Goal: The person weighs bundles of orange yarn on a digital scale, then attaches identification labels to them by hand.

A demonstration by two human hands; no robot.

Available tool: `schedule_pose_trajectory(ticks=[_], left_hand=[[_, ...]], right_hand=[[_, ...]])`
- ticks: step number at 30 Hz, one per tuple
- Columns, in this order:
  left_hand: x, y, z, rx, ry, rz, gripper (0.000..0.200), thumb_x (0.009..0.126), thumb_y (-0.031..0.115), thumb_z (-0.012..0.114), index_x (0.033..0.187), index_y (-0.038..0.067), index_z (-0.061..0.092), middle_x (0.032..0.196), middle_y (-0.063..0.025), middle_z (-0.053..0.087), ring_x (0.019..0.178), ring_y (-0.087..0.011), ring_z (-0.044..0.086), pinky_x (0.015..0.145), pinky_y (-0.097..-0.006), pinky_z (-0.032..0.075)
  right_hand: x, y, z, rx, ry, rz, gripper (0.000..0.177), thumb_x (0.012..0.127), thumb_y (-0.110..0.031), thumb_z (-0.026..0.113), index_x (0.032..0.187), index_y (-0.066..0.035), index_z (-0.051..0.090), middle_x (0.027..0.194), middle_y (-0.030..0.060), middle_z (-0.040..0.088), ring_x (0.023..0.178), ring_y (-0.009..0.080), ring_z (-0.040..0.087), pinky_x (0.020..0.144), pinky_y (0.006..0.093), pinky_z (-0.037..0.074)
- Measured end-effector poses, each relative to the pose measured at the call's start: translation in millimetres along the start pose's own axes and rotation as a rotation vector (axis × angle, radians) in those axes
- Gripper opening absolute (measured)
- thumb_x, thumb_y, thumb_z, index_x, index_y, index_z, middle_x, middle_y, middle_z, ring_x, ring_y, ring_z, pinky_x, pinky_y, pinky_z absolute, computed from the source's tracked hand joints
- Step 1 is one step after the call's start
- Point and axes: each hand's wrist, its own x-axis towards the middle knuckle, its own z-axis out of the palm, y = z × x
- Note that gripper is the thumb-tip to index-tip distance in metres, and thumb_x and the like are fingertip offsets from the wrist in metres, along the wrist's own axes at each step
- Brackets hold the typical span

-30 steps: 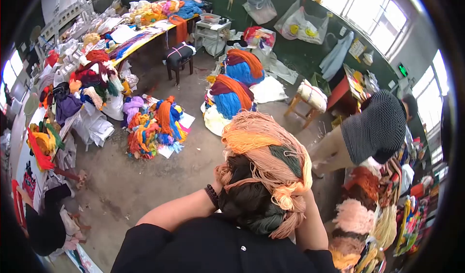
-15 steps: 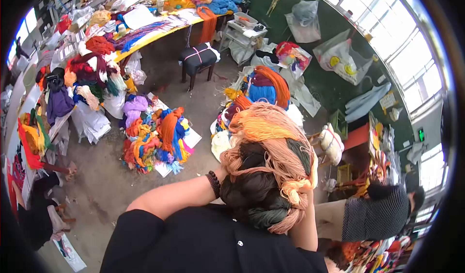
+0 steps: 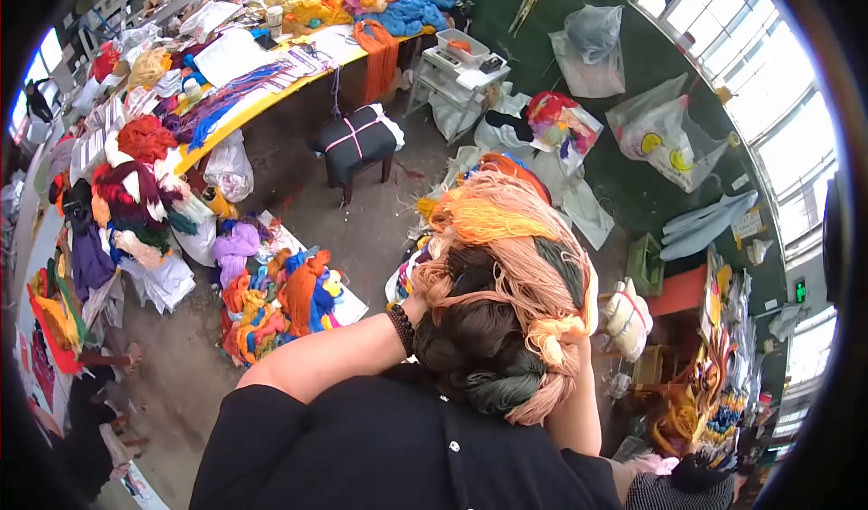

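I hold a big bundle of yarn hanks against the front of the black shirt, above the floor, with a forearm on each side. Peach and orange strands lie across the top, dark brown and dark green ones lie lower down, and a pale orange loop binds the bundle at my left.

My right hand, just past a beaded bracelet, presses into the near side of the yarn. My left hand is at the opposite side, mostly hidden. The strands cover the fingers of both, so I cannot tell whether they are apart or together.

Beyond my right forearm, a multicolored yarn pile lies on the floor with white sheets under it. Farther off, a black bundle tied with pink cord sits on a stool. The yellow-edged counter is heaped with yarn, and an orange hank hangs over its edge near a cart. A pale tied bundle is near my left forearm, and a person in a patterned top shows at bottom right.
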Motion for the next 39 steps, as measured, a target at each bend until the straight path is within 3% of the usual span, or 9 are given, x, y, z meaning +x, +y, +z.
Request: schedule_pose_trajectory(ticks=[7,12,20,23,26,32,39], left_hand=[[73.8,115.3,-31.7,-0.008,0.134,0.090,0.046,0.099,0.032,0.034,0.128,-0.001,0.047,0.124,-0.0168,0.055,0.107,-0.0253,0.058,0.094,-0.0394,0.049],[145.4,221.9,-61.5,-0.049,0.035,0.092,0.048,0.099,0.035,0.034,0.131,0.001,0.045,0.128,-0.0156,0.053,0.111,-0.0256,0.056,0.096,-0.0401,0.047],[246.8,394.9,-36.0,-0.187,-0.220,-0.068,0.051,0.099,0.040,0.034,0.135,0.004,0.041,0.134,-0.0137,0.049,0.117,-0.0262,0.052,0.100,-0.0413,0.044],[285.6,423.7,-55.1,-0.175,-0.343,-0.090,0.053,0.099,0.042,0.036,0.137,0.005,0.040,0.136,-0.0119,0.047,0.118,-0.0257,0.051,0.101,-0.0412,0.043],[313.6,453.6,-54.8,-0.238,-0.307,-0.079,0.051,0.099,0.041,0.037,0.137,0.006,0.039,0.137,-0.0112,0.046,0.118,-0.0256,0.051,0.102,-0.0411,0.042],[391.1,504.4,-79.1,-0.198,-0.229,-0.049,0.053,0.099,0.041,0.038,0.137,0.006,0.038,0.138,-0.0112,0.045,0.120,-0.0260,0.049,0.103,-0.0407,0.041],[529.3,553.2,-115.2,-0.081,-0.156,0.012,0.054,0.098,0.042,0.038,0.138,0.006,0.037,0.139,-0.0113,0.043,0.122,-0.0264,0.047,0.104,-0.0402,0.039]], right_hand=[[162.8,5.5,42.1,-0.005,-0.078,0.038,0.056,0.080,-0.015,0.065,0.125,0.007,0.042,0.116,0.0225,0.056,0.103,0.0328,0.059,0.091,0.0432,0.050],[291.5,12.6,83.1,-0.019,-0.075,0.007,0.056,0.080,-0.015,0.064,0.126,0.007,0.041,0.117,0.0229,0.055,0.103,0.0332,0.059,0.091,0.0434,0.050],[447.4,12.1,111.1,-0.034,0.059,-0.018,0.056,0.080,-0.014,0.064,0.126,0.007,0.041,0.117,0.0236,0.055,0.103,0.0338,0.059,0.091,0.0438,0.051],[473.2,-26.2,155.4,0.025,0.110,0.027,0.061,0.078,-0.017,0.066,0.128,0.007,0.039,0.118,0.0234,0.055,0.103,0.0341,0.059,0.092,0.0444,0.051],[517.2,-48.3,181.5,0.045,0.116,0.058,0.065,0.078,-0.020,0.067,0.130,0.007,0.038,0.119,0.0234,0.055,0.104,0.0343,0.059,0.092,0.0447,0.050],[626.0,-44.5,167.7,0.011,0.059,0.040,0.069,0.077,-0.023,0.067,0.131,0.007,0.036,0.120,0.0236,0.053,0.105,0.0347,0.058,0.093,0.0447,0.049],[786.2,-58.5,134.1,-0.031,-0.044,-0.006,0.073,0.077,-0.027,0.067,0.132,0.008,0.034,0.123,0.0239,0.051,0.108,0.0351,0.056,0.095,0.0447,0.047]])
